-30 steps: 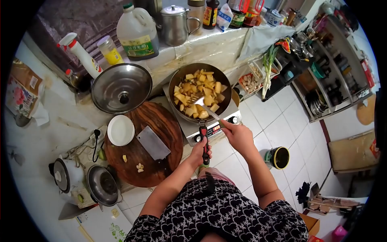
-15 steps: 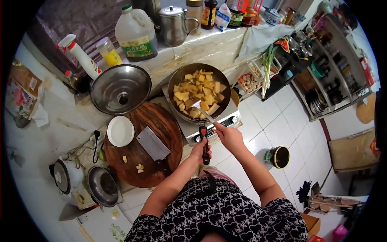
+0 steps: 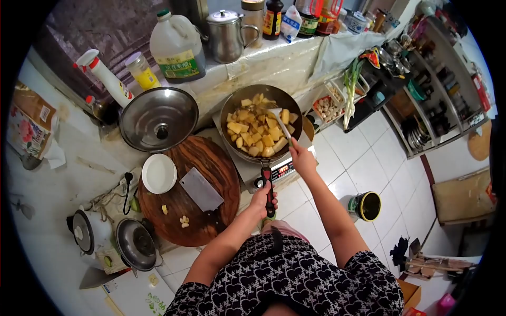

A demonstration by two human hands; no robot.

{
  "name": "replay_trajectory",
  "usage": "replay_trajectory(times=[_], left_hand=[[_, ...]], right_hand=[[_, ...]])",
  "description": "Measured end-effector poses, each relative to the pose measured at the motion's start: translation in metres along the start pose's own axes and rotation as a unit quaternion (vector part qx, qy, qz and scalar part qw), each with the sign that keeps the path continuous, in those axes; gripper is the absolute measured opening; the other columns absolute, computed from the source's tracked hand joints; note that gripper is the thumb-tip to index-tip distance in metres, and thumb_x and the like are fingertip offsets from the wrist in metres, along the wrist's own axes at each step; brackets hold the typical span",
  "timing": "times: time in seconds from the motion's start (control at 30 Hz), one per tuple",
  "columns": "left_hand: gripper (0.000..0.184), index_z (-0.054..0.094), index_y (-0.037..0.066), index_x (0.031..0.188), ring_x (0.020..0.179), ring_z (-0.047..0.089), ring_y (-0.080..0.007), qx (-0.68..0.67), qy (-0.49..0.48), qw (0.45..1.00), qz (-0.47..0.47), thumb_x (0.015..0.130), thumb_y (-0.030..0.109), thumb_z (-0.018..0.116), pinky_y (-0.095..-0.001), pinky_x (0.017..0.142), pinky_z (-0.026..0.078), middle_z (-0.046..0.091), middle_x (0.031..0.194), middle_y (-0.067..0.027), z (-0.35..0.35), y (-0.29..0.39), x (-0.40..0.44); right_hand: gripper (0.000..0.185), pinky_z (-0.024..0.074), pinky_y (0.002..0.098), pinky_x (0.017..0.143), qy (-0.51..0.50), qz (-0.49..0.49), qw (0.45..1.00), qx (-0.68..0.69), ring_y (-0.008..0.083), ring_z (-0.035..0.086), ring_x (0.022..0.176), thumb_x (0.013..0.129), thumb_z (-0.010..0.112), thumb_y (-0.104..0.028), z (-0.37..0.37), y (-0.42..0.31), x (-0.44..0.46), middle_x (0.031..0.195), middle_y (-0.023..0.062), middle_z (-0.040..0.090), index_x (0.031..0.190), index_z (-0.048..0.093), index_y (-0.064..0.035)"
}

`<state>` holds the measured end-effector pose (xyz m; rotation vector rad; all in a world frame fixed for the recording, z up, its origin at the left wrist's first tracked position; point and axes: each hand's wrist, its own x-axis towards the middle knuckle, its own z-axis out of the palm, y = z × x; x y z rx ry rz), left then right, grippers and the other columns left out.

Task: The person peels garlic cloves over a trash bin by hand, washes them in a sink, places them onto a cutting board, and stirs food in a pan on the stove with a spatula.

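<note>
A dark wok (image 3: 230, 100) sits on an electric cooktop (image 3: 247, 181) whose red display is lit. Inside the wok lie many yellow chunks (image 3: 258, 131) that look like potato. My left hand (image 3: 262, 200) is closed around the wok's black and red handle (image 3: 267, 176). With its fingers wrapped round the handle of a metal spatula (image 3: 284, 125), my right hand (image 3: 303, 159) is at the wok's right front rim. The spatula's blade (image 3: 275, 111) rests among the chunks on the right side of the wok.
Left of the cooktop, a round wooden chopping board (image 3: 221, 229) bears a cleaver (image 3: 202, 189), a white bowl (image 3: 159, 174) and garlic pieces (image 3: 184, 221). A wok lid (image 3: 158, 113) leans behind it. Bottles and a steel pot (image 3: 225, 39) line the back ledge. A bucket (image 3: 367, 205) stands on the floor.
My right hand has moved to the right and a little up. The spatula blade has shifted from the wok's lower middle toward its upper right, and the chunks have been rearranged. My left hand stays put.
</note>
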<state>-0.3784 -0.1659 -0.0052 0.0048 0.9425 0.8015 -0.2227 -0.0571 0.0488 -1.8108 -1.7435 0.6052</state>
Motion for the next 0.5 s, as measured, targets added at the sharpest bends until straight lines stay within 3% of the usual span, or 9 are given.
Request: replay_trajectory(times=[0.1, 0.3, 0.37, 0.43, 0.47, 0.5], left_hand=[[0.037, 0.045, 0.012, 0.103, 0.054, 0.044, -0.0156, -0.008, 0.001, 1.000, -0.005, 0.089, 0.046, 0.049, -0.0330, 0.050, 0.040, 0.049, 0.071, -0.0026, 0.001, 0.001, -0.002], [0.037, 0.046, 0.011, 0.103, 0.055, 0.044, -0.0158, -0.016, 0.000, 1.000, -0.008, 0.089, 0.045, 0.049, -0.0326, 0.051, 0.040, 0.048, 0.071, -0.0023, 0.003, 0.001, -0.004], [0.037, 0.047, 0.011, 0.104, 0.056, 0.046, -0.0162, -0.008, -0.011, 1.000, -0.005, 0.089, 0.045, 0.050, -0.0330, 0.052, 0.041, 0.049, 0.072, -0.0024, -0.001, 0.001, -0.003], [0.038, 0.046, 0.011, 0.106, 0.057, 0.047, -0.0167, -0.001, -0.010, 1.000, -0.009, 0.089, 0.045, 0.050, -0.0339, 0.052, 0.042, 0.050, 0.074, -0.0029, -0.001, 0.002, -0.004], [0.039, 0.046, 0.011, 0.108, 0.058, 0.049, -0.0173, 0.006, -0.010, 1.000, -0.013, 0.089, 0.045, 0.050, -0.0347, 0.053, 0.043, 0.051, 0.075, -0.0034, -0.002, 0.004, -0.004], [0.039, 0.046, 0.011, 0.108, 0.058, 0.049, -0.0173, 0.000, -0.007, 1.000, -0.008, 0.089, 0.045, 0.050, -0.0347, 0.053, 0.043, 0.051, 0.075, -0.0034, -0.005, 0.006, -0.005]], right_hand=[[0.035, 0.0475, 0.0431, 0.064, -0.031, 0.011, 0.999, 0.003, 0.0376, 0.061, 0.070, 0.086, 0.055, -0.028, -0.010, -0.001, -0.014, 0.074, 0.0215, 0.061, 0.119, 0.057, -0.0174], [0.033, 0.0468, 0.0418, 0.064, 0.027, -0.017, 0.997, 0.076, 0.0385, 0.059, 0.072, 0.086, 0.055, -0.026, -0.008, -0.022, 0.016, 0.075, 0.0215, 0.061, 0.116, 0.059, -0.0151], [0.035, 0.0469, 0.0430, 0.064, -0.039, 0.011, 0.998, 0.045, 0.0391, 0.059, 0.075, 0.085, 0.054, -0.028, 0.013, -0.017, 0.020, 0.077, 0.0214, 0.062, 0.119, 0.057, -0.0184], [0.036, 0.0471, 0.0349, 0.065, -0.039, -0.044, 0.998, -0.014, 0.0311, 0.064, 0.072, 0.086, 0.056, -0.023, 0.024, -0.009, 0.008, 0.076, 0.0222, 0.061, 0.120, 0.055, -0.0130], [0.036, 0.0486, 0.0443, 0.067, -0.043, -0.042, 0.997, 0.041, 0.0368, 0.061, 0.076, 0.085, 0.055, -0.030, 0.025, -0.003, 0.004, 0.080, 0.0201, 0.063, 0.119, 0.057, -0.0211], [0.036, 0.0486, 0.0443, 0.067, -0.049, -0.048, 0.997, 0.041, 0.0368, 0.061, 0.076, 0.085, 0.055, -0.030, 0.030, -0.006, 0.006, 0.080, 0.0201, 0.063, 0.119, 0.057, -0.0211]])
